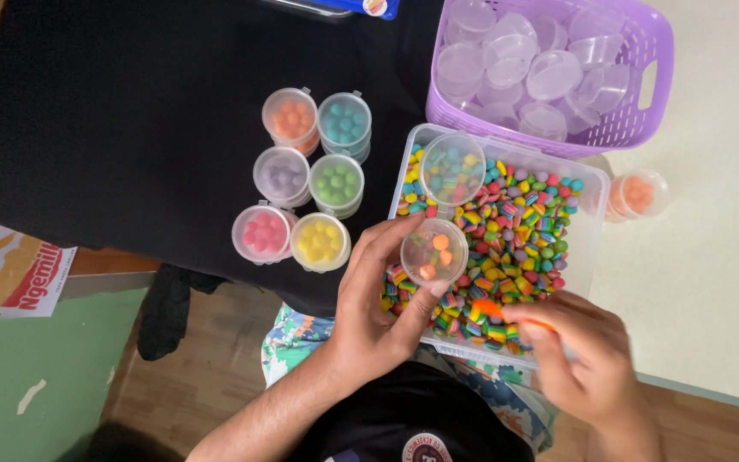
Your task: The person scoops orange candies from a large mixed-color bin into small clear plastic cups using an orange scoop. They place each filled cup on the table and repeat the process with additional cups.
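My left hand holds a small clear cup with its hinged lid flipped up; a few orange candies lie inside. It hovers over a clear rectangular tub full of mixed coloured candies. My right hand pinches an orange tool, probably tweezers, whose tip rests among the candies at the tub's near edge. The hand is slightly blurred.
Six closed cups of sorted candies stand on the black cloth: orange, teal, purple, green, pink, yellow. A purple basket holds several empty cups. Another orange-filled cup lies right of the tub.
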